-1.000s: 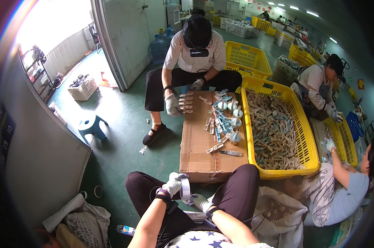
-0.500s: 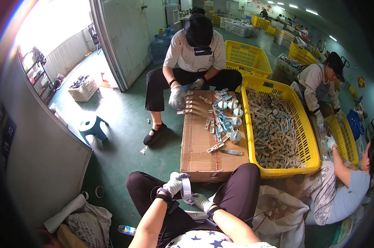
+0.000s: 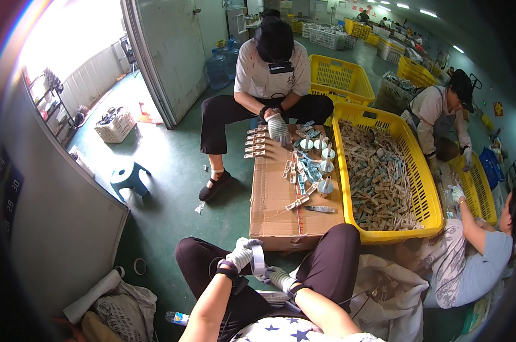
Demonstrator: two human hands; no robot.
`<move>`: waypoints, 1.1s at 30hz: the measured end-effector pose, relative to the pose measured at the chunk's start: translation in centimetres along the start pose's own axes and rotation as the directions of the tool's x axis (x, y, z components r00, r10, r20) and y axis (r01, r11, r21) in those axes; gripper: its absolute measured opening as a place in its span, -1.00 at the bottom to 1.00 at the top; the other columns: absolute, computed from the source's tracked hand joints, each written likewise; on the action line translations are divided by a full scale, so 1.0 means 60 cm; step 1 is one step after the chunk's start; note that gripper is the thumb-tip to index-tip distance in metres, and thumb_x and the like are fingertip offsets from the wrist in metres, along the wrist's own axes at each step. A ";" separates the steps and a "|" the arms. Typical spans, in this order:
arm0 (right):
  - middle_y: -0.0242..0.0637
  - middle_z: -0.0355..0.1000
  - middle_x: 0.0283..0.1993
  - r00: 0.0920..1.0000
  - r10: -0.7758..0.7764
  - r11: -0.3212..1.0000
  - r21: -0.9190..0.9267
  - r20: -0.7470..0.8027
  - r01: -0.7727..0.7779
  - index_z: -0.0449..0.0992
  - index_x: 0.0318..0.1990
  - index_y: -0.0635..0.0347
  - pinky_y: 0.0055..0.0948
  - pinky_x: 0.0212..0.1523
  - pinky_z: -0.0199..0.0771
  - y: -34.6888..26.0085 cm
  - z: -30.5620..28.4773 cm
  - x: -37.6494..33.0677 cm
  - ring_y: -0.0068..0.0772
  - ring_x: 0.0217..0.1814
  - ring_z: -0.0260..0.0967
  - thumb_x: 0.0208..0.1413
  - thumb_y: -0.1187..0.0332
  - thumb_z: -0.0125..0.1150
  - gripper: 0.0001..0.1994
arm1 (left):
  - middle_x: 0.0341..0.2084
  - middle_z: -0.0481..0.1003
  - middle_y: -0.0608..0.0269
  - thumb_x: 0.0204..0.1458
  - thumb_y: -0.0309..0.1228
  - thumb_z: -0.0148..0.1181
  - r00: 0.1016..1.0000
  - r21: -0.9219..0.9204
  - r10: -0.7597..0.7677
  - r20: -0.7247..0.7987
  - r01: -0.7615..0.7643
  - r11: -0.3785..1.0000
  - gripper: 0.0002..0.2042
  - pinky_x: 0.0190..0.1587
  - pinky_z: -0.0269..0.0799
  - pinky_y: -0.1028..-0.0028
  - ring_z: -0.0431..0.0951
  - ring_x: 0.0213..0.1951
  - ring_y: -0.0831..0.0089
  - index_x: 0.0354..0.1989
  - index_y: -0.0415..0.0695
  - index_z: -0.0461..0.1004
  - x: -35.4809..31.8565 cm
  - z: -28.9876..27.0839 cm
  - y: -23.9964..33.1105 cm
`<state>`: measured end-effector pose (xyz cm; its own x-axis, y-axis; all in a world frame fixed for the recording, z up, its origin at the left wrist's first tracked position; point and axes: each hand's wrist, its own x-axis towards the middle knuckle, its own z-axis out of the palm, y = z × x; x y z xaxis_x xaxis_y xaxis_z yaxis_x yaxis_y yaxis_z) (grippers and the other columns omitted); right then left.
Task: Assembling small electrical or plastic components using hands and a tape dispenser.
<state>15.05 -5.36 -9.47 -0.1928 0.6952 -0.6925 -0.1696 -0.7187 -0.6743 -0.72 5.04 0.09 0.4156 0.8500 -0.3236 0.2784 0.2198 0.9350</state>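
Observation:
My left hand (image 3: 241,254), in a striped knit glove, is closed around a pale roll of tape (image 3: 258,260) held upright above my lap. My right hand (image 3: 281,279), gloved too, is curled at the roll's lower edge; its fingertips seem to pinch there, though they are partly hidden. Just beyond my knees stands a cardboard box (image 3: 272,208). On it lie loose blue and beige clothespins (image 3: 309,169), several white round pieces with upright stems (image 3: 325,186) and a knife-like blade (image 3: 319,210). A row of beige clothespins (image 3: 256,142) lines its far left edge.
A yellow crate (image 3: 434,219) heaped with clothespins stands right of the box. Across from me sits a co-worker (image 3: 272,68); two more people work at the right. A blue stool (image 3: 129,178) stands left, with white sacks (image 3: 124,305) at lower left.
The co-worker opposite has moved a gloved hand from the row of clothespins at the box's left edge to the middle of its far side. My hands and the tape have barely moved.

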 end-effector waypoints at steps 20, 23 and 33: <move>-0.21 0.53 -0.28 1.000 0.003 1.000 0.010 0.015 -0.003 0.48 -0.15 0.30 -0.52 -0.39 0.52 0.022 -0.009 0.024 -0.47 -0.47 0.44 0.21 0.48 0.08 -0.88 | -0.22 0.56 0.28 0.04 -0.55 0.25 0.995 -0.110 -0.103 0.003 0.103 0.989 -0.79 -0.03 0.44 0.46 0.52 -0.14 0.45 -0.13 -0.12 0.56 0.000 0.002 0.010; -0.22 0.53 -0.27 1.000 -0.011 1.000 -0.019 0.024 0.011 0.48 -0.13 0.30 -0.53 -0.39 0.51 0.015 -0.006 0.019 -0.49 -0.48 0.44 0.21 0.48 0.07 -0.86 | -0.23 0.56 0.29 0.04 -0.56 0.25 0.997 -0.096 -0.080 0.004 0.080 0.992 -0.80 -0.06 0.46 0.46 0.52 -0.16 0.47 -0.13 -0.12 0.56 0.003 -0.001 0.003; -0.22 0.54 -0.21 0.998 -0.027 0.995 -0.094 0.058 0.032 0.48 -0.10 0.31 -0.53 -0.36 0.51 0.015 -0.015 0.019 -0.52 -0.45 0.44 0.23 0.45 0.04 -0.83 | -0.25 0.56 0.31 0.05 -0.57 0.23 0.994 -0.160 -0.108 0.024 0.110 0.981 -0.80 -0.10 0.47 0.46 0.53 -0.18 0.48 -0.13 -0.11 0.55 0.002 0.004 0.012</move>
<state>15.55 -5.20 -11.07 -0.2442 0.7121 -0.6582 -0.0836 -0.6917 -0.7173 -0.26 5.20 0.67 0.4037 0.8098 -0.4257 0.1804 0.3857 0.9048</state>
